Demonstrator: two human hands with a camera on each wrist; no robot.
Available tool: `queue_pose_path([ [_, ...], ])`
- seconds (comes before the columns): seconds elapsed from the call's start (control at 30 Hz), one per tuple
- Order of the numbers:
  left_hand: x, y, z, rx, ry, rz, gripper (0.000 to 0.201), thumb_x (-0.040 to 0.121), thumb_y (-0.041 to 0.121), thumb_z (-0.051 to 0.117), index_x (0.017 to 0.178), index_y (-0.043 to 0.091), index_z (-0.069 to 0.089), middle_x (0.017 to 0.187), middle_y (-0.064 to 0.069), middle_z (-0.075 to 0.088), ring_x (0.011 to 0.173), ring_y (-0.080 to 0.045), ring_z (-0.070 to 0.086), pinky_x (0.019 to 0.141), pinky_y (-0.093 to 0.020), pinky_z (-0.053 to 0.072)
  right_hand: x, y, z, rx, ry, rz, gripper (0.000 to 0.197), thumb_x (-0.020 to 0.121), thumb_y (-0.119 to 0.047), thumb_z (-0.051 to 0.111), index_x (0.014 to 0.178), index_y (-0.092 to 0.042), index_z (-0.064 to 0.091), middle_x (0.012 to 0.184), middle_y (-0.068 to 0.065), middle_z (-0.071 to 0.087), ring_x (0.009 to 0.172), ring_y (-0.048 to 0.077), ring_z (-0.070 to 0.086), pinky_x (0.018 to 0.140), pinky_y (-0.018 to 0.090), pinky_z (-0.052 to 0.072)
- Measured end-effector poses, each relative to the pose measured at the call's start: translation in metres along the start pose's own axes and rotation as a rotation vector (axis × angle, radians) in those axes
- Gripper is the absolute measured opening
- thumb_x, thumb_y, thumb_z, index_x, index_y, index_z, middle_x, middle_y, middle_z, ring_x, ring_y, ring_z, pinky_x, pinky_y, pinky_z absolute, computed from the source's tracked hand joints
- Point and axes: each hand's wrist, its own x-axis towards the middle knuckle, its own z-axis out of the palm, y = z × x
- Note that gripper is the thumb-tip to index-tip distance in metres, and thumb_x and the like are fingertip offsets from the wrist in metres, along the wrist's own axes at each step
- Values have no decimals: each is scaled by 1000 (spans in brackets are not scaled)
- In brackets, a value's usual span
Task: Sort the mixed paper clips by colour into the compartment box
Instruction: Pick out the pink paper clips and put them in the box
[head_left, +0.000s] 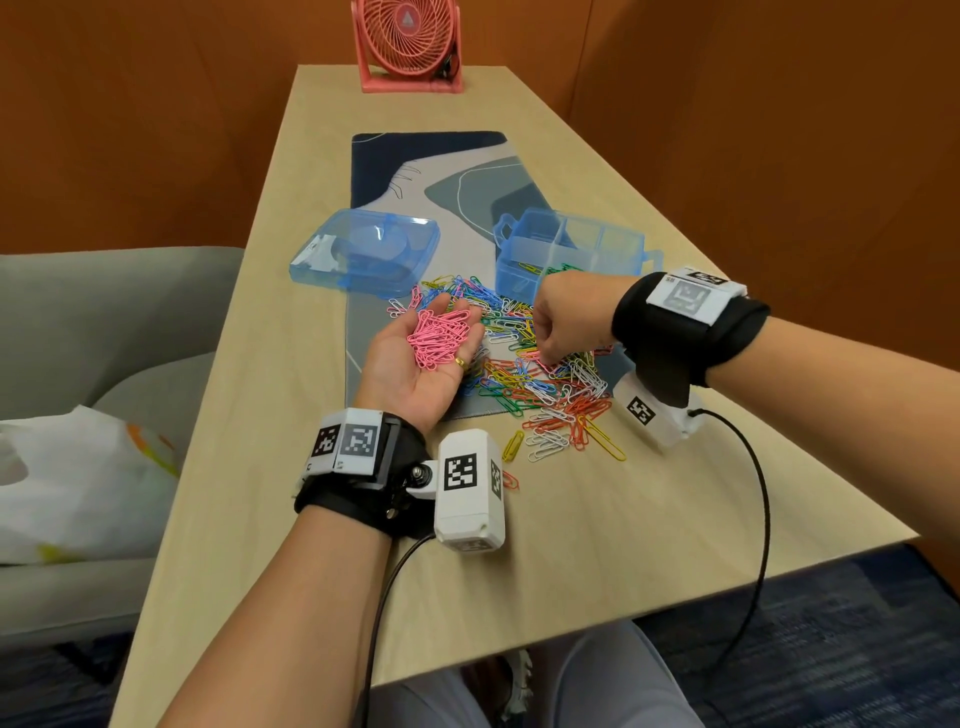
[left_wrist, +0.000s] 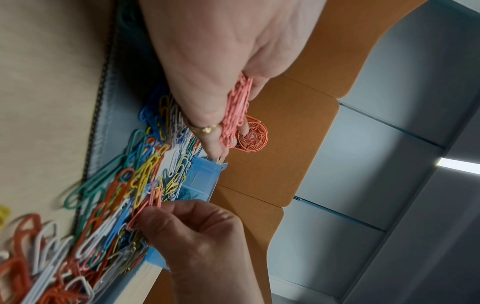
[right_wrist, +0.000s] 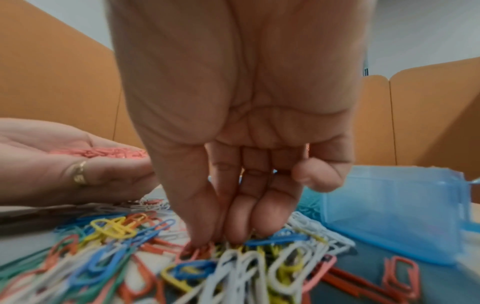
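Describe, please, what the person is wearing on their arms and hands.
Both forearms are bare, with no sleeves. Each wrist carries a black strap holding white blocks printed with black square markers, plus a white camera box with a black cable trailing off. The left hand wears a gold ring.

Translucent plastic compartment box (head_left: 571, 254), seemingly glossy
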Motion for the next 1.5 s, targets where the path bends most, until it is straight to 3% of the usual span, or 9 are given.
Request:
queue_pose_path([
  [0.2, 0, 0, 0, 5, 0, 4, 38, 102, 23, 30, 90, 1, 58, 98, -20, 59, 123, -33, 48, 101, -40, 39, -2, 0, 1, 41, -13, 7, 11, 85, -20, 64, 75, -15, 61, 67, -2, 54, 63, 13, 49, 52, 20, 39],
  [0.53, 2, 1, -1, 26, 9, 15, 37, 102, 24, 29, 91, 2, 58, 96, -19, 59, 94, -33, 57, 98, -41, 40, 1, 5, -11, 111, 77, 28, 18, 81, -8, 62, 65, -16, 60, 60, -4, 61, 53, 4, 51, 49, 18, 35],
  [0.77, 2, 1, -1, 23, 10, 20, 37, 102, 23, 30, 91, 1, 57, 96, -20, 59, 95, -33, 57, 100, -41, 39, -3, -3, -2, 61, 13, 13, 14, 79, -9, 68, 67, -16, 63, 62, -4, 58, 59, 11, 54, 47, 19, 40],
  [0.93, 0, 0, 0, 29, 9, 18, 36, 102, 22, 31, 91, 1, 58, 97, -20, 59, 110, -34, 53, 102, -41, 39, -1, -8, 1, 28, 13, 6, 4, 77, -11, 69, 77, -12, 65, 69, -1, 58, 69, 16, 53, 50, 19, 39],
  [1.03, 1, 1, -1, 28, 9, 14, 35, 101, 22, 32, 90, 1, 58, 97, -20, 60, 120, -34, 50, 101, -41, 40, -1, -5, -3, 97, 28, 24, 2, 76, -8, 66, 77, -10, 65, 67, 0, 59, 62, 14, 51, 46, 19, 38],
  [1.13, 1, 1, -1, 38, 15, 15, 36, 102, 23, 31, 91, 1, 58, 97, -19, 60, 113, -34, 53, 102, -40, 40, -3, -1, -12, 189, 31, 45, 6, 74, -2, 64, 75, -8, 66, 62, -1, 59, 53, 9, 48, 44, 17, 37],
  [1.23, 1, 1, -1, 46, 15, 18, 37, 102, 24, 29, 91, 2, 58, 96, -19, 59, 97, -32, 57, 102, -40, 40, -2, 0, -19, 199, 35, 49, 8, 72, -1, 65, 72, -8, 65, 65, 1, 62, 56, 11, 52, 50, 19, 43],
  [1.37, 2, 1, -1, 62, 15, 18, 37, 102, 24, 30, 90, 3, 57, 95, -18, 60, 92, -32, 58, 94, -41, 44, -3, 0, -27, 239, 38, 44, 6, 71, -1, 66, 73, -6, 66, 74, 6, 71, 63, 12, 61, 68, 28, 56],
  [1.5, 3, 1, -1, 63, 22, 12, 36, 102, 24, 31, 90, 2, 58, 93, -18, 60, 90, -32, 58, 87, -39, 45, -6, -9, -39, 371, 110, -1, 17, 68, -2, 69, 61, -15, 61, 59, 0, 64, 48, 7, 53, 49, 17, 43],
])
